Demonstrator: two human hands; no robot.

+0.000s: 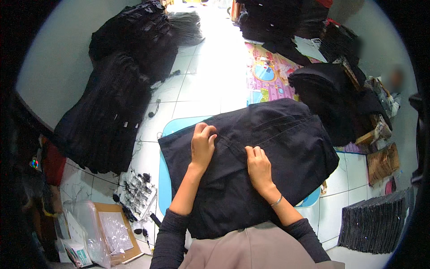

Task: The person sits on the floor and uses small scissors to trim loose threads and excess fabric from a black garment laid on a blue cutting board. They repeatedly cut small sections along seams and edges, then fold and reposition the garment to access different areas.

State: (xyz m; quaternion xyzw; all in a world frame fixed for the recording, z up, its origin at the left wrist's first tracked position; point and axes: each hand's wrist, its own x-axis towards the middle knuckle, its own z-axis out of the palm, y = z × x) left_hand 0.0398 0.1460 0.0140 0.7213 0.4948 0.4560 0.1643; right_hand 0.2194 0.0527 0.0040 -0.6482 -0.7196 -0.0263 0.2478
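A black garment [286, 148] with stitched seams, perhaps trousers, lies spread over a light blue low table [164, 179] and reaches my lap. Near its upper left part, my left hand [202, 145] is closed, its curled fingers pinching the cloth by a seam. My right hand [259, 168], with a silver bracelet at the wrist, is closed on the cloth a little to the right and nearer to me. A stitched line runs between the two hands. The fingertips are partly hidden, so how much fabric each one grips does not show.
Tall stacks of folded black clothes [107, 103] stand at left; more black clothes [331, 89] are piled at right. A neat black stack [374, 222] sits lower right. Thread scraps [139, 193], cardboard with plastic bags [114, 228] and a colourful mat [268, 71] lie on the tiles.
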